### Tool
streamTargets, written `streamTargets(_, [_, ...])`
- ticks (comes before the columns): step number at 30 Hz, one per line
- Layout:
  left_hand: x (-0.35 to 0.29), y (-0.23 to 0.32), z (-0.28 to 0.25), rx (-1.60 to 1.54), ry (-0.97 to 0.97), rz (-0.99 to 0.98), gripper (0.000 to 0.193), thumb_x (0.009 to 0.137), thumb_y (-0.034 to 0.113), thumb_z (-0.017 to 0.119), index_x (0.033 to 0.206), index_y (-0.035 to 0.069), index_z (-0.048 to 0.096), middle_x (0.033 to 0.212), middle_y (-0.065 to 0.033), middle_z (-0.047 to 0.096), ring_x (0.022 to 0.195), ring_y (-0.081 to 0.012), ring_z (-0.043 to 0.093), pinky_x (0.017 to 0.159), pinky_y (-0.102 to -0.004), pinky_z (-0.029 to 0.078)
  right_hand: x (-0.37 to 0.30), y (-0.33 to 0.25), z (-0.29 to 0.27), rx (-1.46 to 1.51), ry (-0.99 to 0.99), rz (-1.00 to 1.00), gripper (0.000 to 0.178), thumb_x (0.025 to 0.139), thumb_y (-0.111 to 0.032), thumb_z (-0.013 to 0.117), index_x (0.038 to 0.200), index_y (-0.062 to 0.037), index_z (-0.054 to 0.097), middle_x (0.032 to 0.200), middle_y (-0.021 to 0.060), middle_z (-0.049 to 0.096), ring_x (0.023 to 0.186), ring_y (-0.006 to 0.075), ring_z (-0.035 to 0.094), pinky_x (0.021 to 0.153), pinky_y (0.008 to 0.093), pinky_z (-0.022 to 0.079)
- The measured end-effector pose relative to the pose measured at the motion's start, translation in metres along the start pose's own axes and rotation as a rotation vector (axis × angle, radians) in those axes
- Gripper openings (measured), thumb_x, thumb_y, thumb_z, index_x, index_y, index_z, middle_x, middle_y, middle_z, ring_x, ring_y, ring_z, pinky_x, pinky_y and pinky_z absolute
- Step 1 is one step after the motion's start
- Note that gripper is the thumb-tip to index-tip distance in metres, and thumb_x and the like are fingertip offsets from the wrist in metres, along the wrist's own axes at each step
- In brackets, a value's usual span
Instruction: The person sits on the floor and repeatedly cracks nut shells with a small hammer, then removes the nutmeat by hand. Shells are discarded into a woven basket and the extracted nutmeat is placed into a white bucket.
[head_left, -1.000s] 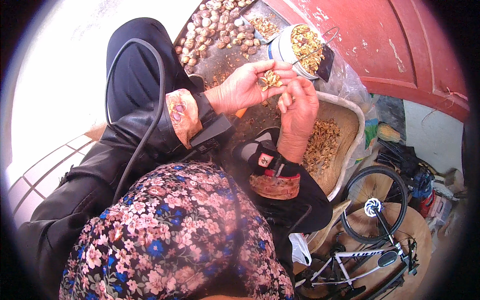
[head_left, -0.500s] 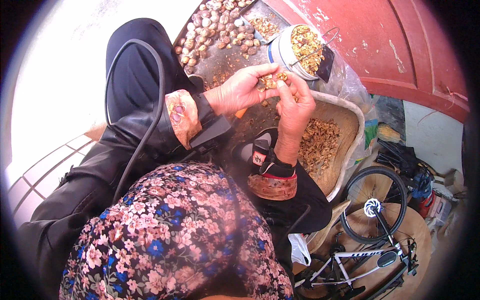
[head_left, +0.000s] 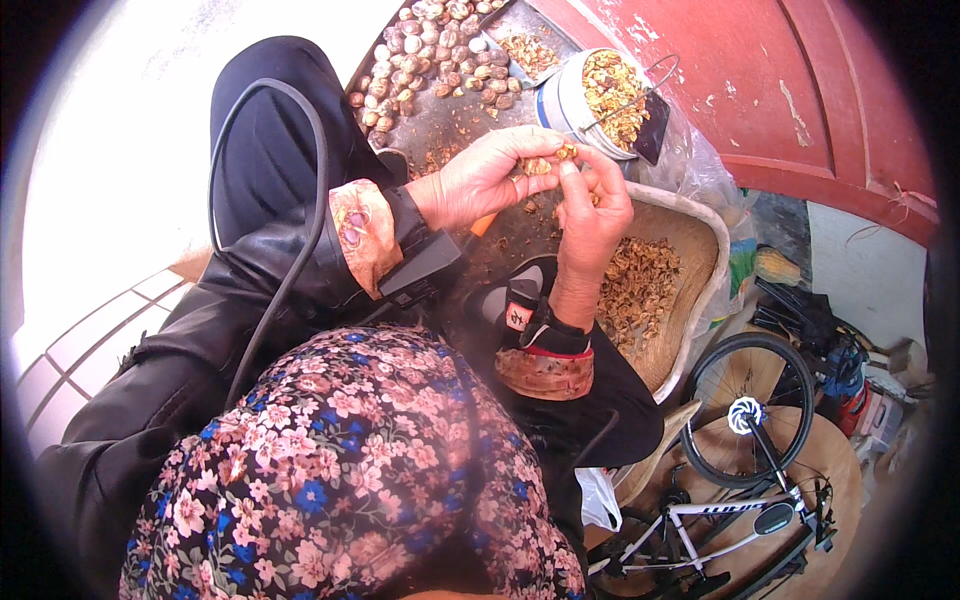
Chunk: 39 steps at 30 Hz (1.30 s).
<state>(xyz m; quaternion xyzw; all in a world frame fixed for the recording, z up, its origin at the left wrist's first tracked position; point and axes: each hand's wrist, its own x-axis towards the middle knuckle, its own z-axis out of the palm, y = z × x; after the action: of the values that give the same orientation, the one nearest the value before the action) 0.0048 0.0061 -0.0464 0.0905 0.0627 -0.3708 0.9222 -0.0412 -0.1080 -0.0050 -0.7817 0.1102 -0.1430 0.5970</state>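
Note:
My left hand (head_left: pixel 470 185) is closed around a broken walnut piece (head_left: pixel 537 167), which shows between its thumb and fingers. Close against it, my right hand (head_left: pixel 592 215) pinches at a smaller yellowish walnut bit (head_left: pixel 566 152), where the fingertips of both hands meet. More pale bits show in the curl of the right fingers. Just beyond the hands stands a white bucket (head_left: pixel 556 105) full of golden walnut pieces (head_left: pixel 614 98). Below and right of my right hand, a shallow basin with a pale rim (head_left: pixel 722 262) holds brown broken walnut pieces (head_left: pixel 635 285).
Whole walnuts (head_left: pixel 430 50) lie heaped at the far left, beside a tray of small fragments (head_left: pixel 528 52). A red door (head_left: pixel 760 80) bounds the far right. A bicycle (head_left: pixel 750 415) lies at the lower right. A black cable (head_left: pixel 322 150) loops over my left arm.
The walnut piece in my left hand has shifted and shows less of its dark part. My right fingers have moved slightly around the small bit. All else stays in place.

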Motion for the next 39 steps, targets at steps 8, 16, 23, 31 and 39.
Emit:
streamTargets(8, [-0.002,0.003,-0.002,0.039,-0.056,0.101,0.014,0.083,-0.001,0.054,0.097,-0.002,0.054,0.096,-0.0092,0.058,0.091,-0.0163,0.058,0.080,-0.0261,0.050,0.000,-0.001,-0.006,-0.016,-0.040,0.010,0.020,0.075,0.001,0.060,0.095,-0.0033,0.063,0.066,-0.0047,0.054,0.058,0.0013,0.044,0.053,0.0174,0.035])
streamTargets(16, [-0.003,0.003,-0.003,0.031,-0.054,0.133,0.018,0.083,-0.002,0.053,0.101,-0.002,0.052,0.097,-0.0100,0.057,0.091,-0.0164,0.058,0.080,-0.0247,0.050,-0.002,-0.007,-0.002,-0.146,-0.052,-0.089,0.021,0.075,0.000,0.061,0.095,-0.0030,0.063,0.069,-0.0044,0.058,0.057,0.0012,0.044,0.053,0.0183,0.038])
streamTargets(23, [-0.008,0.004,0.002,0.069,-0.009,0.150,0.018,0.083,-0.001,0.054,0.101,0.000,0.051,0.096,-0.0082,0.058,0.088,-0.0140,0.058,0.078,-0.0233,0.050,-0.005,-0.011,0.001,-0.414,-0.007,-0.178,0.021,0.072,-0.003,0.063,0.093,-0.0087,0.064,0.054,0.0007,0.053,0.053,0.0060,0.049,0.051,0.0248,0.041])
streamTargets(31, [-0.003,0.003,0.001,0.138,0.040,0.161,0.018,0.082,-0.001,0.055,0.100,-0.001,0.052,0.094,-0.0079,0.058,0.082,-0.0127,0.059,0.071,-0.0211,0.051,-0.003,-0.016,-0.001,-0.599,-0.042,-0.230,0.019,0.072,-0.007,0.065,0.091,-0.0089,0.063,0.053,0.0056,0.052,0.049,0.0161,0.053,0.050,0.0299,0.043])
streamTargets(39, [-0.001,0.002,-0.004,0.162,0.032,0.174,0.017,0.081,-0.002,0.055,0.098,-0.001,0.052,0.091,-0.0084,0.059,0.082,-0.0142,0.061,0.070,-0.0220,0.053,-0.003,-0.017,-0.005,-0.594,-0.061,-0.215,0.017,0.072,-0.007,0.065,0.088,-0.0085,0.063,0.052,0.0061,0.052,0.048,0.0166,0.054,0.050,0.0302,0.043])
